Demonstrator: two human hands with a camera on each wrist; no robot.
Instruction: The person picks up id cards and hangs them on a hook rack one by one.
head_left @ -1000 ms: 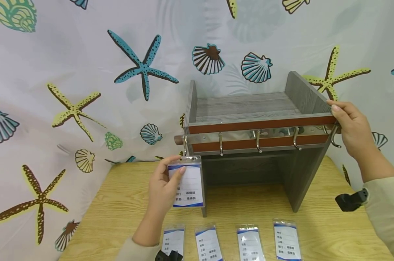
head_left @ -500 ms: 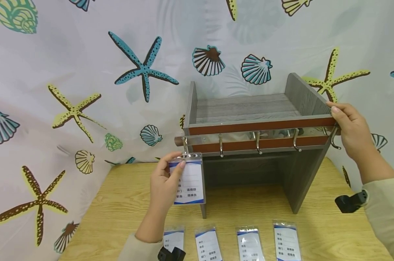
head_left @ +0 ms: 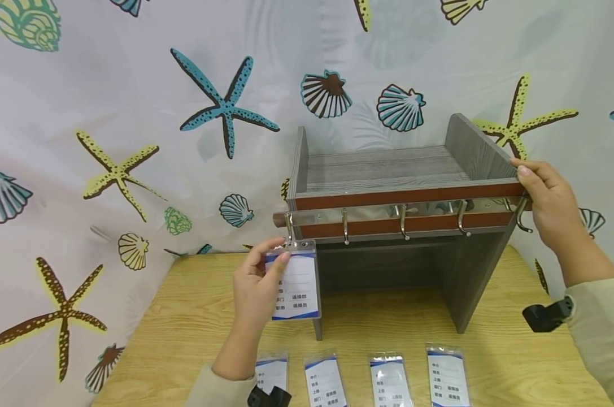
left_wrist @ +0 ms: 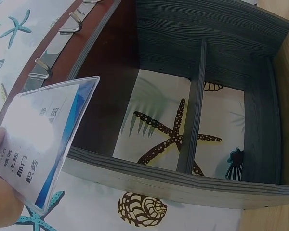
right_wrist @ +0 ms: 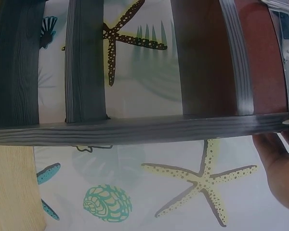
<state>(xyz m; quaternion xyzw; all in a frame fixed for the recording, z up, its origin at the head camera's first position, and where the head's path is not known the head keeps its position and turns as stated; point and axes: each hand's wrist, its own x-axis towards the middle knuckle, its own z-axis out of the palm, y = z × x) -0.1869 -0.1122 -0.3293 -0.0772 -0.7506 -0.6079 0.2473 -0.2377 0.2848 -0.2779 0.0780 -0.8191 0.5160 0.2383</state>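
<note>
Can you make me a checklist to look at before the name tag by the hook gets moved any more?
1. Left hand pinching the name tag: ok.
2. Right hand holding the shelf by its right front corner: ok.
3. Name tag at the leftmost hook: ok, its top edge is by the hook's lower end.
4. Hook through the tag's top opening: cannot tell, fingers cover part of it.
5. Other hooks free of tags: ok.
6. Other tags wholly visible: not ok, all four are cut off at the picture's bottom.
</note>
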